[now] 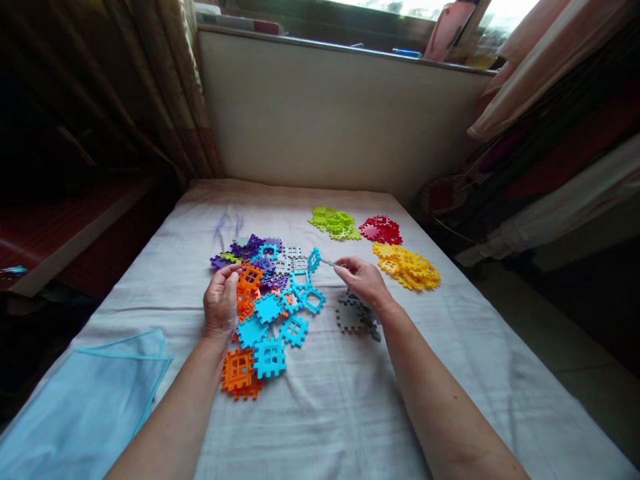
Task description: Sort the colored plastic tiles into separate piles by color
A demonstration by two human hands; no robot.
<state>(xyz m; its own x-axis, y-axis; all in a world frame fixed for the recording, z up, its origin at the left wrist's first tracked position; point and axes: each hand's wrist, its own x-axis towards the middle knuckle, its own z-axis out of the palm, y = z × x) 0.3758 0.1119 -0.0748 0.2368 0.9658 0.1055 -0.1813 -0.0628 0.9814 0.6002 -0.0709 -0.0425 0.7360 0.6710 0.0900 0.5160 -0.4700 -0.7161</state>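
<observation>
My right hand [365, 283] pinches a grey interlocking tile [327, 262], seen nearly edge-on. A blue window tile [314, 260] stands upright at its far end; whether the two are joined I cannot tell. My left hand [221, 301] is at the left side of a mixed pile, its fingers closed beside orange tiles [250, 277]. What those fingers grip, if anything, is hidden. Blue tiles [269, 308], purple tiles [250, 248] and pale grey window tiles [293, 252] lie in that pile. Under my right wrist is a small group of dark grey tiles [351, 318], partly covered.
Lime green tiles [334, 223], red tiles [381, 230] and yellow tiles [407, 268] form separate heaps toward the back right of the cloth-covered surface [320, 427]. A folded light blue cloth [100, 393] lies front left. Behind is a pale wall panel [340, 113]; curtains [165, 87] hang left.
</observation>
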